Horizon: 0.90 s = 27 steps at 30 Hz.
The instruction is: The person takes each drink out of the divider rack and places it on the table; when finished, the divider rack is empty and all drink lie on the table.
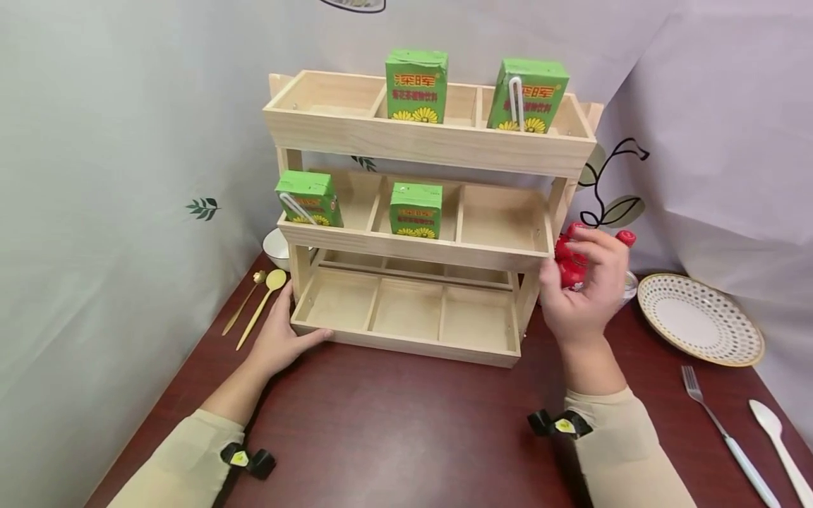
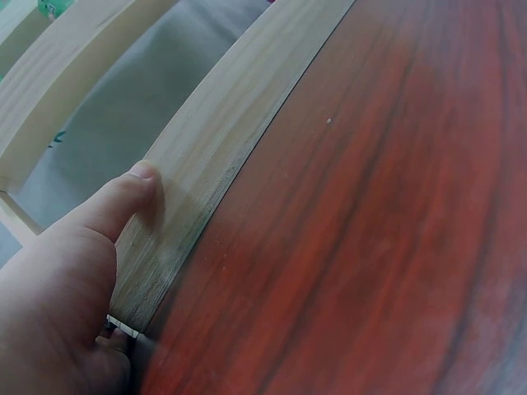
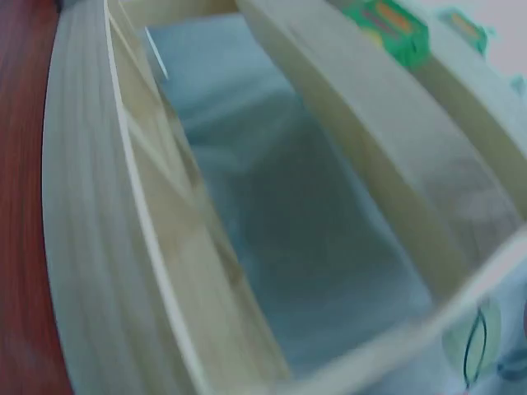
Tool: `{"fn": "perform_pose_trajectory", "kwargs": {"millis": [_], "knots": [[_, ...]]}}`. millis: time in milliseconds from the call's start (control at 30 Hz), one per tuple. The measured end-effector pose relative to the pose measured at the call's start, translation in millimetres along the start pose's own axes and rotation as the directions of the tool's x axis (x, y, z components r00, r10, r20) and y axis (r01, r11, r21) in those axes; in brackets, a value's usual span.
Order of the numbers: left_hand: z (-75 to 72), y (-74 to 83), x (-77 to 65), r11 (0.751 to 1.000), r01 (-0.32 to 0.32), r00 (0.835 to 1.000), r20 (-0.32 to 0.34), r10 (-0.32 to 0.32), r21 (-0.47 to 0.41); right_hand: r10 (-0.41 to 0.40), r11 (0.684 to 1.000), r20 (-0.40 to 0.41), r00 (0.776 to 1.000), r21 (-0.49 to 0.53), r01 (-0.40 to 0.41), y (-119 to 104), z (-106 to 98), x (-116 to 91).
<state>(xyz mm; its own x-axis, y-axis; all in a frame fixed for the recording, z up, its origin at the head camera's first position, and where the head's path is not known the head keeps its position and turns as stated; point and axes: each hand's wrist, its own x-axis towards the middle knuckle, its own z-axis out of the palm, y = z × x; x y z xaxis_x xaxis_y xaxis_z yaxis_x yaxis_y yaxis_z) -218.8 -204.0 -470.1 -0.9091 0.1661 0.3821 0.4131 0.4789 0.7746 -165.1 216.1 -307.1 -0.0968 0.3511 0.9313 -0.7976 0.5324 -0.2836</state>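
Note:
A three-tier wooden storage rack stands on the table, each tier split into three compartments. My left hand grips its bottom left corner; in the left wrist view the thumb lies on the front board. Beside the right end of the middle tier, my right hand is raised with fingers loosely bent, holding nothing. Green drink boxes stand in the rack: two on top, in the middle and right compartments, and two on the middle tier, left and middle. The bottom tier's compartments are bare.
Left of the rack lie a gold spoon and a gold fork-like utensil, with a white bowl behind. At right are a patterned plate, a fork and a white spoon. Red objects sit partly hidden behind my right hand.

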Motion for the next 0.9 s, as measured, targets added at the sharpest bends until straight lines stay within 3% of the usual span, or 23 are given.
{"fn": "perform_pose_trajectory", "kwargs": {"millis": [67,133,300,433,533,633,700,733,900], "knots": [[1.0,0.0,-0.1,1.000,0.002,1.000,0.000,-0.002,0.002,-0.011,1.000,0.096,0.995,0.019,0.009,-9.6,10.3,2.2],[1.8,-0.5,-0.1,1.000,0.001,1.000,-0.002,-0.001,-0.004,0.011,0.996,0.216,0.976,0.085,-0.030,-18.0,19.4,4.9],[2.1,-0.9,0.2,1.000,0.001,1.000,0.000,-0.001,-0.012,0.093,0.948,0.479,0.873,0.224,-0.224,-32.5,41.7,13.1],[0.5,0.0,0.7,1.000,0.003,1.000,-0.005,-0.003,-0.006,0.108,0.914,0.584,0.805,0.260,-0.311,-41.0,62.6,16.9],[0.0,0.1,1.0,1.000,0.004,1.000,-0.008,-0.004,-0.001,0.178,0.895,0.640,0.748,0.211,-0.393,-42.0,77.1,14.4],[0.6,-0.4,1.3,1.000,0.004,1.000,-0.004,-0.004,0.001,0.281,0.908,0.679,0.678,0.042,-0.418,-34.5,88.6,7.5],[1.1,-0.4,1.3,1.000,0.005,1.000,-0.001,-0.005,0.003,0.330,0.914,0.690,0.645,-0.061,-0.402,-27.7,94.3,2.3],[1.3,-0.5,1.2,1.000,0.006,1.000,0.000,-0.006,0.005,0.344,0.917,0.690,0.637,-0.100,-0.387,-24.9,96.5,0.1],[1.3,-1.2,1.0,1.000,0.013,1.000,-0.004,-0.013,0.004,0.359,0.925,0.660,0.659,-0.159,-0.345,-19.3,103.4,-4.4]]}}
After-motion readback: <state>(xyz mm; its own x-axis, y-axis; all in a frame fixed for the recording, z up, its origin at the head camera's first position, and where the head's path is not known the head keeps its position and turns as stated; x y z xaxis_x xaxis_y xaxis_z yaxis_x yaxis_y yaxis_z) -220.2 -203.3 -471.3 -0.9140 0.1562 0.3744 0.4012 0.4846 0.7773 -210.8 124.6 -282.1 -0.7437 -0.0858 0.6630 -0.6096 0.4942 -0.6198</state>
